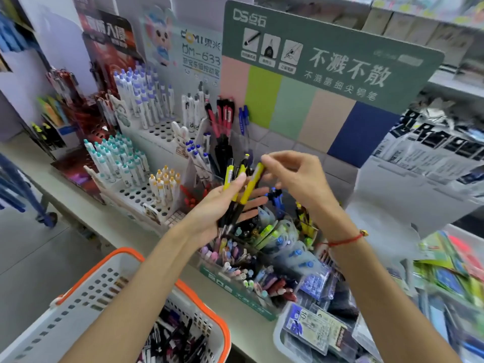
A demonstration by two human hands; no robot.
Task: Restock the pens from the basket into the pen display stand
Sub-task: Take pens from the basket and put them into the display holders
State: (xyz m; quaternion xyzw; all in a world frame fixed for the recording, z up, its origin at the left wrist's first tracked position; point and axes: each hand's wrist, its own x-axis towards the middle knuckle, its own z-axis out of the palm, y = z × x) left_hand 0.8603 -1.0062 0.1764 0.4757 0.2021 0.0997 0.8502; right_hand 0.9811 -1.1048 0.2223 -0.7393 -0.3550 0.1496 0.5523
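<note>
Standing nearest, at the bottom left, is the white basket (78, 297) with an orange rim, dark pens (178, 336) heaped inside. Above it the left hand (222, 205) grips a small bunch of yellow-and-black pens (239, 189), thumb pressed across them, fingers half curled beneath. The right hand (296, 176) pinches the top of one yellow pen between thumb and fingertips. Behind and below both hands stands the green pen display stand (314, 82), its front compartments crowded with pens.
</note>
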